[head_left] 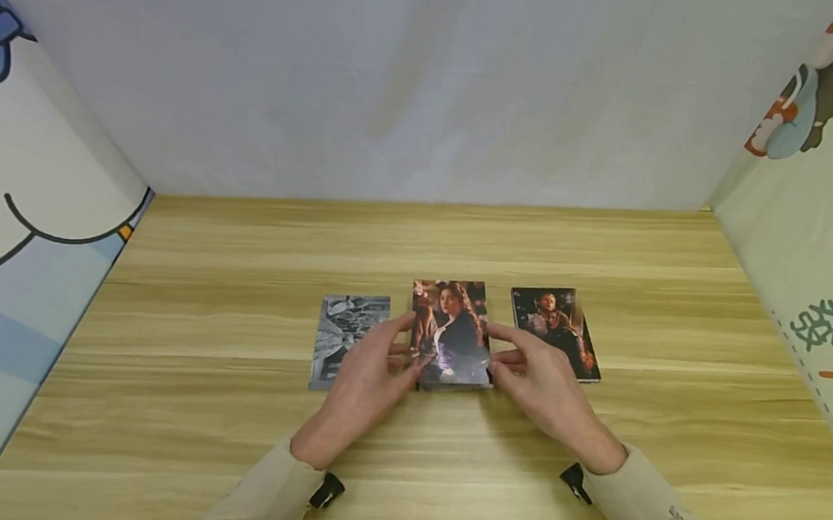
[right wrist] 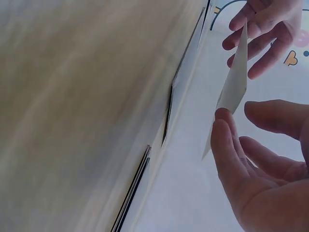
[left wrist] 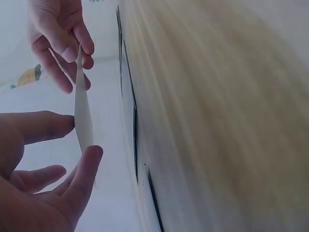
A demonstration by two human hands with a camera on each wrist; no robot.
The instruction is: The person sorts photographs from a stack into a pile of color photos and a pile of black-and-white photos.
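Observation:
A photo card point(head_left: 451, 330) with a dark-clothed figure on its face is held above the wooden table between both hands. My left hand point(head_left: 368, 368) pinches its left edge, thumb at the near side. At the right edge, my right hand point(head_left: 544, 381) pinches it between thumb and fingers. The wrist views show the card's pale back point(left wrist: 84, 111), apart from the tabletop. A grey photo card point(head_left: 337, 332) lies by the left hand, partly covered by it. Beyond the right hand lies a dark photo card point(head_left: 575, 330) showing two people.
Under the held card, another flat card point(left wrist: 129, 111) lies on the tabletop point(head_left: 404, 468). The dark card's pile point(right wrist: 133, 193) shows layered edges. A pale wall point(head_left: 431, 111) stands behind the table, with printed panels left point(head_left: 42, 157) and right point(head_left: 802, 247).

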